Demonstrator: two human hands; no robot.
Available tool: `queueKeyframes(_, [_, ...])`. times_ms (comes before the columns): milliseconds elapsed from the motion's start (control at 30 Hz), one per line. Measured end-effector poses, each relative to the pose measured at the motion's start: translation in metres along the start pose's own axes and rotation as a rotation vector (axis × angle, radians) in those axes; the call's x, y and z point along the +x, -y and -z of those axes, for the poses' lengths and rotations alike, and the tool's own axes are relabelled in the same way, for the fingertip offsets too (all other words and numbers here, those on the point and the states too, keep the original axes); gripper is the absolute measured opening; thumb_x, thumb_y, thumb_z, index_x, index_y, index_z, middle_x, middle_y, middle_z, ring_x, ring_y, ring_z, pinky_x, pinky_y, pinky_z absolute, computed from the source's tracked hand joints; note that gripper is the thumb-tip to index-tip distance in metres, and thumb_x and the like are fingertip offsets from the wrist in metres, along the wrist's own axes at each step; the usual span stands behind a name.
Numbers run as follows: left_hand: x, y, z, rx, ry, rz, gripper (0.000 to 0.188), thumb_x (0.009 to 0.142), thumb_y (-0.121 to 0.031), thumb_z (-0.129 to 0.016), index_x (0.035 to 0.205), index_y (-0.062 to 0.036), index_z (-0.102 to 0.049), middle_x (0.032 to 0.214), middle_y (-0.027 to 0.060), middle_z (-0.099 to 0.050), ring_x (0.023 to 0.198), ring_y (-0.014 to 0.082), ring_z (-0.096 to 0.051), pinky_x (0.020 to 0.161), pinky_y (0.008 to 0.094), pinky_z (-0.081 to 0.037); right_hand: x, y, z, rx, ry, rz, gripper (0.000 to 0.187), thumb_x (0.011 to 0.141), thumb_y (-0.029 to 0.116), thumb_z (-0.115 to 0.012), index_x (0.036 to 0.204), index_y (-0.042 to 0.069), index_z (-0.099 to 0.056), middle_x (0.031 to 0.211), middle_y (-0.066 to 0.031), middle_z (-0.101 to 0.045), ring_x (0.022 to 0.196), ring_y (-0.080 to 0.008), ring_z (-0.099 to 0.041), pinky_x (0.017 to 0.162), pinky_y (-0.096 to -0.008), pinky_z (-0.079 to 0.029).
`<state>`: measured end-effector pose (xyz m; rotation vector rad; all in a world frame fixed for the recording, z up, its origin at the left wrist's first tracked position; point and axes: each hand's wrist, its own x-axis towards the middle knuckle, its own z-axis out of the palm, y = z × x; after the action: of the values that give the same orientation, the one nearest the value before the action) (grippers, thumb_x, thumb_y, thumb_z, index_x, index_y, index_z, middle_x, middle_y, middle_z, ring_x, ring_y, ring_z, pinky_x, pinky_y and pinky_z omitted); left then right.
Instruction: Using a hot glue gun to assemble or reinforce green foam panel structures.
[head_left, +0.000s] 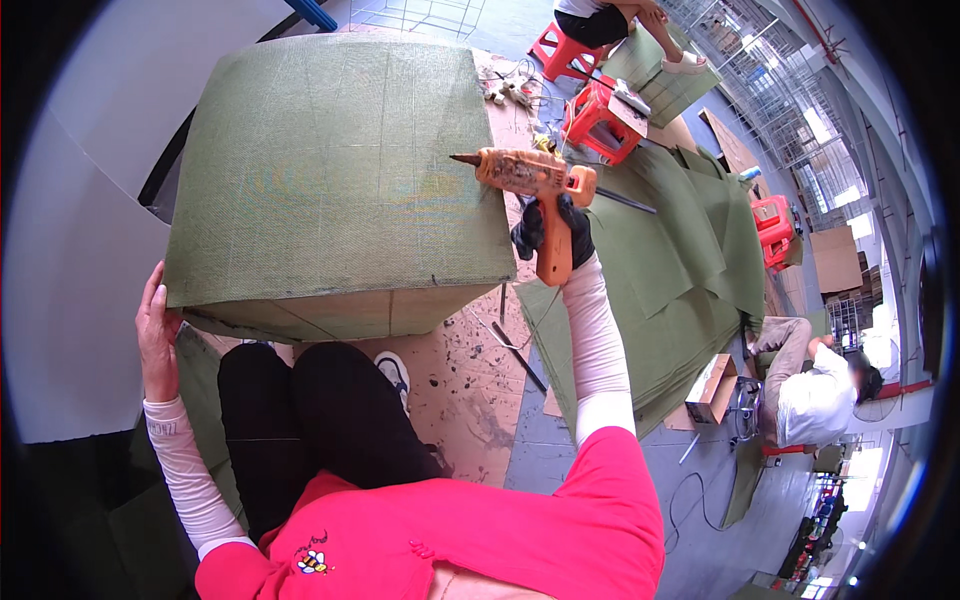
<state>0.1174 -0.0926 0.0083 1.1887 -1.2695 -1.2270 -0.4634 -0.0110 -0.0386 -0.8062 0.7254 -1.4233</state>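
A large box-shaped block (330,170) wrapped in green woven fabric stands in front of me, its bare wooden underside showing at the near edge. My left hand (157,335), fingers apart, presses flat against the block's lower left corner. My right hand (553,232), in a black glove, grips the handle of an orange glue gun (527,180). The gun's nozzle points left and touches the right edge of the green fabric. My black-trousered legs lie under the block.
Sheets of green fabric (680,270) spread over the floor to the right. Red plastic stools (602,118) stand at the back, another red stool (773,222) farther right. One person sits at the top, another crouches at the right (815,385). A paint-spattered board (480,370) lies underfoot.
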Motion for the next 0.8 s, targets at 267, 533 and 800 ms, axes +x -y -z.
queueKeyframes(267, [0.000,0.001,0.002,-0.032,0.098,-0.041,0.057,0.107,-0.036,-0.043,0.151,-0.0002,-0.037,0.136,0.0118,-0.056,0.119,0.0174,-0.058,0.103,0.0342,-0.046,-0.060,-0.008,-0.027,0.054,0.007,-0.110,0.057,0.085,0.056,-0.066,0.098,0.001,-0.058,0.063,-0.0114,-0.058,0.052,-0.0283,-0.057,0.046,-0.0385,-0.047])
queueKeyframes(533, [0.003,0.002,0.003,0.043,0.076,-0.027,0.058,0.107,-0.038,-0.042,0.150,0.0013,-0.037,0.140,0.0144,-0.052,0.126,0.0213,-0.054,0.107,0.0371,-0.043,-0.073,-0.011,-0.026,-0.012,-0.232,-0.100,0.061,0.080,0.057,-0.070,0.105,0.003,-0.059,0.072,-0.0140,-0.061,0.062,-0.0283,-0.061,0.050,-0.0410,-0.050])
queueKeyframes(800, [0.002,0.001,0.001,0.043,0.089,-0.045,0.058,0.107,-0.039,-0.039,0.150,0.0010,-0.037,0.139,0.0147,-0.053,0.127,0.0210,-0.053,0.109,0.0362,-0.041,0.001,0.007,-0.010,-0.157,-0.100,-0.115,0.060,0.089,0.058,-0.061,0.096,-0.002,-0.058,0.069,-0.0138,-0.059,0.059,-0.0319,-0.060,0.049,-0.0453,-0.050])
